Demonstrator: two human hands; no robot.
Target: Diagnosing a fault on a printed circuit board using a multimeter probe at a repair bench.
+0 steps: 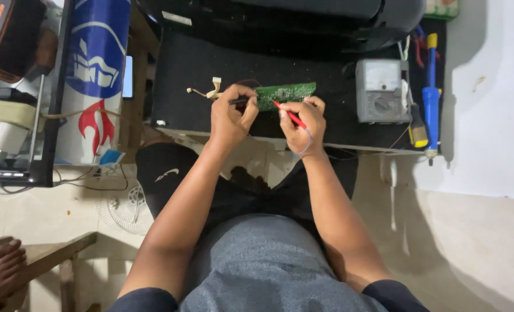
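Left hand (231, 114) pinches a black probe (240, 100); right hand (301, 124) grips a red probe (288, 115) like a pen. Both tips meet the green board (284, 92) (steadied, it seems, for testing), which lies on a black mat (193, 69). The meter (381, 91) sits right of the board, dial facing up for reading.

Grey shirt with dark sleeves, black shorts, 2 bare forearms

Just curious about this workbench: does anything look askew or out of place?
Little stands out. The green circuit board lies slightly tilted on the black mat, both hands holding probes to it. The blue tool at the right hangs past the mat's front edge.
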